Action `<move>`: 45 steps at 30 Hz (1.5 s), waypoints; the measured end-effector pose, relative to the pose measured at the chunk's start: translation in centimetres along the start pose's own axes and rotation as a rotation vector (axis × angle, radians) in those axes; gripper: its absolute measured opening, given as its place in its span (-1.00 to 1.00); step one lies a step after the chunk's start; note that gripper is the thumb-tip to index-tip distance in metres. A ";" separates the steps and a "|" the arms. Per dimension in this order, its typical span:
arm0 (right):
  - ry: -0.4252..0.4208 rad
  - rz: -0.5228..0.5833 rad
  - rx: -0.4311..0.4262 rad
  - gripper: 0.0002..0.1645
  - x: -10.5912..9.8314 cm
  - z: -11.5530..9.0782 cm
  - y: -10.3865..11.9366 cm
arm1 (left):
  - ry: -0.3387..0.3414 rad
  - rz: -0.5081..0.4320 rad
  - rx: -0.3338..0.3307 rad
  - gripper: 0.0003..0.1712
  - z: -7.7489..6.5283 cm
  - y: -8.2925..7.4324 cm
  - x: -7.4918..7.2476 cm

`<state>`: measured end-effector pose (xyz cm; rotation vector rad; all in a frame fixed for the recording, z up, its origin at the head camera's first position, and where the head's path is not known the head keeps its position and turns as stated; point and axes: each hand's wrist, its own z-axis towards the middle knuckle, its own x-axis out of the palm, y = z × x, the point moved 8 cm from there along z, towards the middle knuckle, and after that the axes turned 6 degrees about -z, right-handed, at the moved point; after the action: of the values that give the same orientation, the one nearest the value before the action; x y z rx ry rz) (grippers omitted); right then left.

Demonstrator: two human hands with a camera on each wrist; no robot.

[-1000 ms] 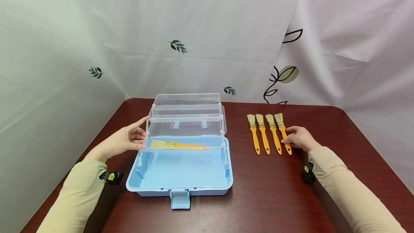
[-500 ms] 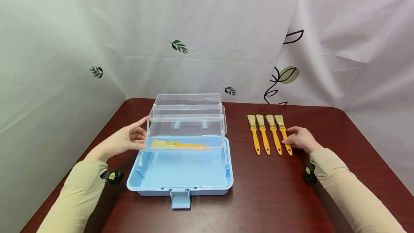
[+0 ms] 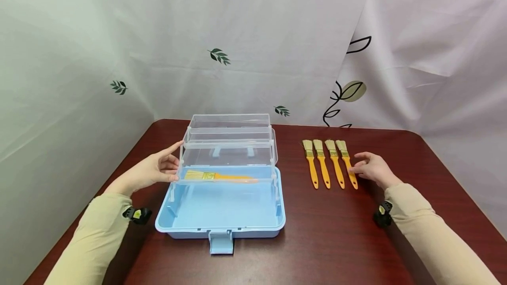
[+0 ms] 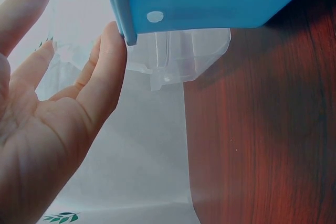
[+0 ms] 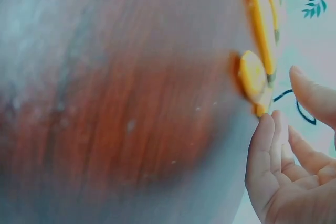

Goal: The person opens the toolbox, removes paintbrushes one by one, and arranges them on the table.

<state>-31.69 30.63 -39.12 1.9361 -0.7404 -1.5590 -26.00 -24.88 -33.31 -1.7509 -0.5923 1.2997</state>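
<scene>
A light blue box [image 3: 225, 209] with clear hinged trays [image 3: 229, 145] raised at its back stands on the table. One paintbrush [image 3: 227, 177] lies sideways in the lowest tray. At the trays' left side, my left hand [image 3: 148, 173] touches the edges with index finger and thumb, fairly straight and spread apart. Several yellow-handled paintbrushes lie in a row to the right, bristles away from me. Beside the rightmost paintbrush [image 3: 346, 160] is my right hand [image 3: 374, 169], its fingertips at the handle. The right wrist view shows the right hand [image 5: 291, 171] with thumb and fingers apart, gripping nothing.
The box's blue latch [image 3: 221, 243] hangs down at its front. A dark red wooden table [image 3: 321, 241] bears everything. White cloth with leaf prints [image 3: 245, 87] closes off the back and sides.
My right hand has shifted slightly right, a little away from the rightmost paintbrush's handle. The left hand, the box and the paintbrushes look unmoved.
</scene>
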 end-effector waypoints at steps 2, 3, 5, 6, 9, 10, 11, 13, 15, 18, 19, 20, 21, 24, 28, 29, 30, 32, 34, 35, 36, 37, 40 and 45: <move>-0.015 -0.008 -0.015 -0.21 0.0 -0.2 0.4 | -0.002 0.003 0.002 0.19 0.0 0.0 0.0; -0.020 -0.017 -0.027 -0.22 0.0 -0.3 0.6 | -0.004 0.006 0.003 0.19 0.0 0.0 -0.1; -0.029 -0.034 -0.045 -0.23 0.3 -0.6 1.1 | -0.006 0.008 0.005 0.19 0.1 0.0 -0.1; -0.031 -0.039 -0.055 -0.23 0.4 -0.7 1.3 | -0.006 0.007 0.006 0.19 0.1 0.0 -0.1; -0.027 -0.052 -0.074 -0.23 1.0 -1.0 2.0 | -0.006 0.006 0.007 0.19 0.1 0.0 -0.1; -0.025 -0.055 -0.080 -0.23 1.2 -1.2 2.3 | -0.006 0.005 0.008 0.19 0.1 0.0 -0.1; -0.021 -0.051 -0.086 -0.24 1.3 -1.3 2.5 | -0.005 0.004 0.007 0.19 0.1 0.0 -0.1; -0.015 -0.044 -0.098 -0.25 1.6 -1.5 3.0 | -0.005 0.003 0.006 0.19 0.1 0.1 -0.1; -0.001 -0.031 -0.111 -0.25 2.0 -1.7 3.4 | -0.005 0.000 0.005 0.19 0.0 0.1 -0.1; 0.024 -0.005 -0.125 -0.23 2.7 -1.9 3.9 | -0.003 -0.001 0.003 0.20 0.0 0.1 -0.1; 0.031 -0.001 -0.124 -0.23 2.9 -2.0 4.1 | -0.003 -0.001 0.003 0.20 0.0 0.1 0.0; 0.040 0.006 -0.127 -0.23 3.1 -2.1 4.3 | -0.002 0.000 0.003 0.20 0.0 0.1 0.0; 0.046 0.009 -0.131 -0.24 3.4 -2.1 4.5 | -0.002 0.002 0.003 0.20 0.0 0.1 0.0; 0.072 0.024 -0.151 -0.26 4.1 -2.4 5.3 | -0.002 0.003 0.002 0.20 0.1 0.1 0.0; 0.126 0.063 -0.194 -0.28 5.3 -2.7 6.6 | -0.001 -0.005 0.000 0.20 0.1 0.1 0.0; 0.140 0.074 -0.204 -0.29 5.6 -2.8 7.0 | 0.000 -0.008 0.000 0.20 0.0 0.1 0.0; 0.154 0.089 -0.212 -0.30 5.8 -2.9 7.4 | 0.000 -0.010 -0.001 0.20 0.0 0.1 0.0; 0.179 0.107 -0.234 -0.31 6.3 -3.0 8.2 | 0.000 -0.014 -0.001 0.20 0.0 0.1 0.0; 0.193 0.106 -0.259 -0.33 6.6 -3.1 9.1 | -0.001 -0.013 -0.004 0.20 0.0 0.1 0.0; 0.197 0.100 -0.278 -0.33 6.8 -3.2 9.7 | -0.001 -0.013 -0.005 0.20 0.0 0.1 0.0; 0.199 0.090 -0.287 -0.33 6.9 -3.2 10.1 | -0.001 -0.014 -0.005 0.20 0.0 0.1 0.0; 0.200 0.074 -0.299 -0.33 7.1 -3.3 10.6 | -0.001 -0.013 -0.005 0.20 0.0 0.1 0.0; 0.201 0.036 -0.323 -0.36 7.4 -3.3 12.1 | -0.003 -0.007 -0.004 0.20 -0.1 0.0 0.0; 0.221 0.019 -0.351 -0.41 8.0 -3.4 14.9 | -0.008 0.013 -0.001 0.20 -0.1 0.0 0.0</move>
<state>-28.16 14.76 -33.38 1.7925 -0.3627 -1.3316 -25.96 -24.94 -33.30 -1.7536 -0.5874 1.3157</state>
